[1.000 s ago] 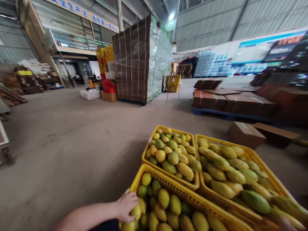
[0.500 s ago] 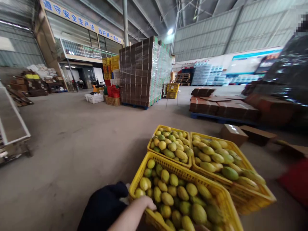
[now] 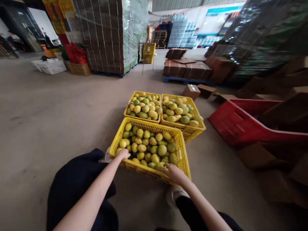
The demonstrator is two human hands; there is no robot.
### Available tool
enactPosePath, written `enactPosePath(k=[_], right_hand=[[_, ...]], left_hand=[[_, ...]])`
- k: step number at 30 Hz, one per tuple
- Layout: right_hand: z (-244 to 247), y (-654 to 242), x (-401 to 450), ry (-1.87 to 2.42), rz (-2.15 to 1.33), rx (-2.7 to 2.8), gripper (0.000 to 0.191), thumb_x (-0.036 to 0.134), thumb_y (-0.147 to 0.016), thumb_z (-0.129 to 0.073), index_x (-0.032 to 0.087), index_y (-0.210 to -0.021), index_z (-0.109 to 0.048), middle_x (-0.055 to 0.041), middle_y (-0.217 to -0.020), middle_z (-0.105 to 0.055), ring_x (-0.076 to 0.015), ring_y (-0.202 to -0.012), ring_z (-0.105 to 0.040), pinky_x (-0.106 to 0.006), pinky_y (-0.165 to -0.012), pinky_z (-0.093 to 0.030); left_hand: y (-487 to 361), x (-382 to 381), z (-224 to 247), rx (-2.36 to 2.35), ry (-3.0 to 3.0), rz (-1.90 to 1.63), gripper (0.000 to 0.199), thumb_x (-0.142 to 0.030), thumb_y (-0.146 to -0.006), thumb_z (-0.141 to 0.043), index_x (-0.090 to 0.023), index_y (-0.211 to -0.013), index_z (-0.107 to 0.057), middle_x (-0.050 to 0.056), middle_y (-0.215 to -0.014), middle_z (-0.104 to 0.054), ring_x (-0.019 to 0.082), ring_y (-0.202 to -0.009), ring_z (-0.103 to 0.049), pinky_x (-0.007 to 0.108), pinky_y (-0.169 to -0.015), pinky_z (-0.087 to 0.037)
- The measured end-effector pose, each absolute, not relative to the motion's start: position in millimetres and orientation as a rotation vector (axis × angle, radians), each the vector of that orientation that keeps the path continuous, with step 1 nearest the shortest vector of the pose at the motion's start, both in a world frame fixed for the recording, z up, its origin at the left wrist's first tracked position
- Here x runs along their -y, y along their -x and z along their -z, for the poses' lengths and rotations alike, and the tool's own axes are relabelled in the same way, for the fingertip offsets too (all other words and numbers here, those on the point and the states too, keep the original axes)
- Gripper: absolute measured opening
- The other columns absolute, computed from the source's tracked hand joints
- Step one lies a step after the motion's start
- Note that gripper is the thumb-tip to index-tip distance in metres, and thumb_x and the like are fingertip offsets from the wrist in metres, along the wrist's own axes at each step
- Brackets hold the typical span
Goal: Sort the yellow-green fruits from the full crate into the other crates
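A yellow plastic crate (image 3: 182, 154) full of yellow-green oval fruit (image 3: 141, 148) sits low in front of me on the floor. My left hand (image 3: 123, 155) is closed over its near rim toward the left corner. Farther right along the same rim, my right hand (image 3: 173, 174) curls its fingers over the edge, close against the fruit; its fingertips are partly hidden. Two more filled crates, a left one (image 3: 125, 110) and a right one (image 3: 192, 131), stand side by side right behind the near crate.
To the right lies a red crate (image 3: 226, 120) among cardboard boxes (image 3: 257, 157). Flattened cartons (image 3: 185, 69) rest on a blue pallet (image 3: 175, 80) farther back. A tall wrapped stack (image 3: 103, 35) stands behind at left. My shoe (image 3: 176, 194) is near the crate's front.
My view has tilted down and turned to the right. My right hand has come into view at the near crate's rim. My left hand keeps its hold on that rim.
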State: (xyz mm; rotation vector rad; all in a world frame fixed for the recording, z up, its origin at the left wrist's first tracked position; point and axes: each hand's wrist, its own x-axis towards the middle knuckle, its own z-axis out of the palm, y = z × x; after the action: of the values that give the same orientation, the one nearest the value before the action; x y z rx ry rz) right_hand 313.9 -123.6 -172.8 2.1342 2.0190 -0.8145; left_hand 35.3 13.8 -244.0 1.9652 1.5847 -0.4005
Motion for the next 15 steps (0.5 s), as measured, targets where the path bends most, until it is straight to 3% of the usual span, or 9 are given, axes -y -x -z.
enactPosePath(k=[2,6,10,12,15], right_hand=[[181.8,-305.8,111.0,-2.193,0.779,-1.956,0.036,0.032,-0.092,-0.055,0.014,-0.121,-0.065,-0.0188,-0.122,-0.067,-0.0285,-0.116,-0.064,-0.034,-0.096,-0.046],[199.5,-285.8,85.4,-2.326,0.755,-1.721,0.059,0.04,-0.078,-0.074,0.013,-0.128,-0.06,-0.0219,-0.137,-0.052,-0.0357,-0.129,-0.051,-0.037,-0.094,-0.045],[213.0,-272.9,75.5,-2.391,0.861,-1.66,0.073,0.034,-0.073,-0.08,0.011,-0.137,-0.052,-0.0235,-0.138,-0.051,-0.0377,-0.13,-0.049,-0.039,-0.097,-0.043],[214.8,-271.0,76.0,-2.41,0.902,-1.673,0.073,0.031,-0.073,-0.08,0.011,-0.137,-0.051,-0.0235,-0.138,-0.051,-0.0377,-0.129,-0.051,-0.038,-0.097,-0.043],[208.5,-273.3,77.3,-2.473,0.978,-1.677,0.058,0.029,-0.075,-0.077,0.011,-0.127,-0.06,-0.0219,-0.129,-0.059,-0.0357,-0.123,-0.057,-0.037,-0.097,-0.044]], left_hand=[[-34.6,-13.1,243.8,-1.596,-1.988,0.38,0.028,-0.026,-0.09,-0.05,-0.019,-0.101,-0.075,0.008,-0.11,-0.075,0.024,-0.107,-0.066,0.028,-0.089,-0.05],[-32.7,-13.4,243.7,-1.607,-2.021,0.36,0.034,-0.027,-0.092,-0.045,-0.019,-0.105,-0.075,0.01,-0.115,-0.074,0.024,-0.108,-0.067,0.029,-0.088,-0.05],[-31.1,-15.0,243.6,-1.613,-2.024,0.343,0.035,-0.031,-0.093,-0.044,-0.02,-0.108,-0.074,0.009,-0.118,-0.073,0.023,-0.11,-0.067,0.028,-0.089,-0.05],[-31.0,-15.4,243.9,-1.616,-2.015,0.339,0.035,-0.032,-0.093,-0.045,-0.021,-0.108,-0.074,0.009,-0.118,-0.074,0.023,-0.11,-0.067,0.027,-0.088,-0.05],[-31.1,-15.0,243.5,-1.615,-2.005,0.334,0.033,-0.034,-0.093,-0.046,-0.021,-0.105,-0.074,0.009,-0.116,-0.074,0.023,-0.109,-0.068,0.027,-0.087,-0.05]])
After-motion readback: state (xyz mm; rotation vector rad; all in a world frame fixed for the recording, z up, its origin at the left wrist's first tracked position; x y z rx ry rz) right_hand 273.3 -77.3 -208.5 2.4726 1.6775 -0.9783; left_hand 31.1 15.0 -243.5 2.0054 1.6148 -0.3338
